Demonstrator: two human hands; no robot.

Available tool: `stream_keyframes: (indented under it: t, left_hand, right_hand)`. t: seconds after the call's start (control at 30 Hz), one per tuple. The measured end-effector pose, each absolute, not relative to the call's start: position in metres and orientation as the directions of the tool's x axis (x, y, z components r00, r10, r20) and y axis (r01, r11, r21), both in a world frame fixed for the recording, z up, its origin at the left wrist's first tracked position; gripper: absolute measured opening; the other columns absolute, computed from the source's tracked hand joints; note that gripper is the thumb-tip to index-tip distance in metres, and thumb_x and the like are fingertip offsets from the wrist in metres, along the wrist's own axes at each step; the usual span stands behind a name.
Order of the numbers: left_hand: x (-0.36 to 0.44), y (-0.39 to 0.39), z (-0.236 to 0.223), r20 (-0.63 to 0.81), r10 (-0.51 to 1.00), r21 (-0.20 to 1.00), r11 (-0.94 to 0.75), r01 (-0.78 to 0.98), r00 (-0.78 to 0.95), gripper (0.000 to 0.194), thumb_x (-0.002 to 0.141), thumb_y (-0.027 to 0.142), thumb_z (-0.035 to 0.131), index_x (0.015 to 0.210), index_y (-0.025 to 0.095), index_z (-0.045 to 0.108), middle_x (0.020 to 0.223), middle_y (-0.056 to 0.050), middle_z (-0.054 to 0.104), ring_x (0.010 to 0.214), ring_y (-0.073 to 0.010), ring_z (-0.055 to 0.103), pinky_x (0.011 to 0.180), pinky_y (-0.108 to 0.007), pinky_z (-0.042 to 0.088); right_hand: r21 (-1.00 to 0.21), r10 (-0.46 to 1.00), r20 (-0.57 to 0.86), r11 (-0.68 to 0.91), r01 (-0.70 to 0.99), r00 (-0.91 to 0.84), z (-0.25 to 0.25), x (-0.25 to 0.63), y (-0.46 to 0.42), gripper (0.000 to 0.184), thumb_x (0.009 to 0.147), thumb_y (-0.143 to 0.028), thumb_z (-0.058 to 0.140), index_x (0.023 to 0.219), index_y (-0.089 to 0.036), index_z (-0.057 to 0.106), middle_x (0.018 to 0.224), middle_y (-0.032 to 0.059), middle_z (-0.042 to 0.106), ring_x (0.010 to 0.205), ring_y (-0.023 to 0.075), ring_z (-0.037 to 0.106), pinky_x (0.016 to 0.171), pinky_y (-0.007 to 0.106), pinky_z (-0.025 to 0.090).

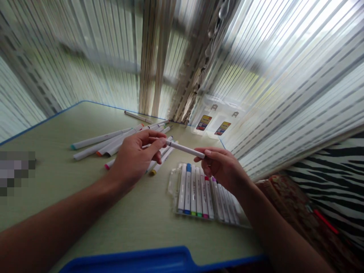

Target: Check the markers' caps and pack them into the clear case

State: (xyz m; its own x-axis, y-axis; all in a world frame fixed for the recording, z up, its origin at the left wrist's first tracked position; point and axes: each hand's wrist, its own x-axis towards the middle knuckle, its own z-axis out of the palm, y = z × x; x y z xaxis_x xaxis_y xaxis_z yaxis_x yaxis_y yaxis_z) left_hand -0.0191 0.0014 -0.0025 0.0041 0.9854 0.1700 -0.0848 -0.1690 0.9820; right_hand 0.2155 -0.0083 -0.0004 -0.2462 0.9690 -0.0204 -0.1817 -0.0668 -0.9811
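A white marker pen (184, 148) is held level above the table between both hands. My left hand (139, 151) pinches its left end between thumb and fingers. At the other end, my right hand (222, 163) grips the tip with thumb and forefinger. Below the right hand lies a clear plastic case (174, 185) with a row of white markers, their ends blue, green, pink and other colours. Several loose markers (93, 140) lie in a pile behind and around my left hand, which hides part of them.
A clear case lid with two labels (204, 123) stands at the table's far corner, against striped curtains (108, 49). One marker (138, 116) lies apart at the back edge. A blue tray edge (136, 261) runs along the front. Zebra-striped fabric (330, 182) is at right.
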Motion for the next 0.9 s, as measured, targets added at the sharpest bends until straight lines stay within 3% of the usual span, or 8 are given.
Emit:
stream_keyframes:
  t: [0.2,0.47,0.63,0.8,0.9]
  left_hand:
    - [-0.019,-0.004,0.001,0.234,0.972,0.972,-0.234,0.028,0.023,0.017,0.083,0.026,0.074,0.094,0.013,0.072,0.079,-0.002,0.07,0.05,-0.0079,0.059,0.049,-0.019,0.048]
    - [-0.011,-0.021,0.0,0.256,0.932,0.955,-0.284,0.079,0.258,0.022,0.086,0.033,0.07,0.101,0.016,0.074,0.08,-0.004,0.072,0.058,-0.0127,0.062,0.052,-0.022,0.05]
    - [-0.01,-0.024,-0.001,0.254,0.918,0.944,-0.303,0.127,0.303,0.026,0.088,0.034,0.069,0.108,0.018,0.074,0.074,-0.003,0.07,0.059,-0.0139,0.061,0.052,-0.023,0.049]
    - [-0.008,-0.026,0.0,0.271,0.918,0.954,-0.296,0.046,0.288,0.036,0.086,0.032,0.072,0.119,0.019,0.067,0.091,-0.005,0.074,0.064,-0.0138,0.064,0.055,-0.023,0.051]
    - [-0.007,-0.028,0.001,0.285,0.921,0.957,-0.29,-0.021,0.264,0.037,0.084,0.03,0.074,0.118,0.019,0.065,0.092,-0.005,0.074,0.064,-0.0134,0.064,0.055,-0.023,0.051]
  right_hand:
    - [-0.993,0.966,-0.013,-0.042,-0.107,-0.26,-0.003,0.215,-0.009,0.021,0.078,-0.028,0.078,0.095,-0.016,0.08,0.073,0.0047,0.074,0.043,0.0059,0.051,0.036,0.018,0.037]
    - [-0.995,0.937,-0.039,-0.003,0.104,-0.347,-0.001,0.21,-0.016,0.024,0.08,-0.036,0.08,0.088,-0.013,0.08,0.068,0.0039,0.071,0.048,0.0065,0.049,0.043,0.019,0.036]
    - [-0.996,0.893,-0.036,0.003,0.087,-0.449,0.0,0.211,-0.017,0.017,0.083,-0.031,0.078,0.091,-0.016,0.081,0.071,0.0039,0.074,0.052,0.0069,0.053,0.048,0.018,0.04]
    - [-0.999,0.872,-0.016,0.003,0.037,-0.489,0.0,0.211,-0.019,0.012,0.082,-0.024,0.079,0.092,-0.019,0.081,0.077,0.0039,0.077,0.063,0.0093,0.063,0.061,0.02,0.048]
    - [-0.999,0.881,0.02,0.031,0.016,-0.472,0.003,0.209,-0.022,0.013,0.081,-0.023,0.08,0.093,-0.019,0.081,0.078,0.0043,0.078,0.066,0.011,0.065,0.064,0.022,0.05]
